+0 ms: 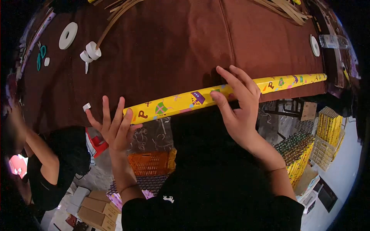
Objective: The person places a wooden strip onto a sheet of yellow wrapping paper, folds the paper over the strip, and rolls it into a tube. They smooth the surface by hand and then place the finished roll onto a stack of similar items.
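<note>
A long yellow tube (173, 104) with colourful printed figures lies along the near edge of the brown cloth-covered table. At its left end is my left hand (115, 129), fingers spread, with the thumb and index finger touching the tube's end. A small white piece (86, 107) is by the tip of its little finger. My right hand (243, 106) rests over the middle of the tube, fingers apart and the thumb on its near side, without wrapping round it.
White tape rolls (92, 51), a large white roll (63, 35) and teal scissors (41, 57) lie at the left. Brown strips (287, 11), another roll (315, 45) and a bottle (333, 41) are at the far right. A co-worker (50, 165) is on the left.
</note>
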`<act>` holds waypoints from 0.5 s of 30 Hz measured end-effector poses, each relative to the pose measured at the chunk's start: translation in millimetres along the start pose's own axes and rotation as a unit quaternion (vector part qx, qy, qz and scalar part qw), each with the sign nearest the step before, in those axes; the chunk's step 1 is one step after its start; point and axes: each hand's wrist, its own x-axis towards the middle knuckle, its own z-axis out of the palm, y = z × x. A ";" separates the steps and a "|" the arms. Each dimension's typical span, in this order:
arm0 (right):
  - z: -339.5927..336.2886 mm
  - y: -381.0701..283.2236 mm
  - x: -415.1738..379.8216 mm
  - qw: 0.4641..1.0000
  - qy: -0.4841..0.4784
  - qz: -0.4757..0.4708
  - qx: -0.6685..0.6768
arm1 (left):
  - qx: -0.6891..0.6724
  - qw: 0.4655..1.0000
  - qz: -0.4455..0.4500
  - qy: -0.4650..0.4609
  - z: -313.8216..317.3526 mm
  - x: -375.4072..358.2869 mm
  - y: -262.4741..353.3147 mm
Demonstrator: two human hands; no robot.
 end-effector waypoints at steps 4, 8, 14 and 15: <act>0.9 -0.1 -0.8 1.000 0.001 -0.008 -0.005 | -0.005 1.000 -0.004 0.004 0.2 -1.8 -0.8; -0.8 0.3 -0.7 1.000 -0.009 -0.009 -0.006 | 0.002 1.000 -0.002 0.006 0.9 -1.4 -1.3; -4.7 8.3 -2.2 0.999 -0.036 -0.036 0.007 | -0.006 1.000 0.000 0.012 3.9 -3.4 -2.3; -5.7 10.2 -2.4 0.998 -0.043 -0.041 0.020 | -0.010 1.000 -0.001 0.015 4.3 -3.5 -2.2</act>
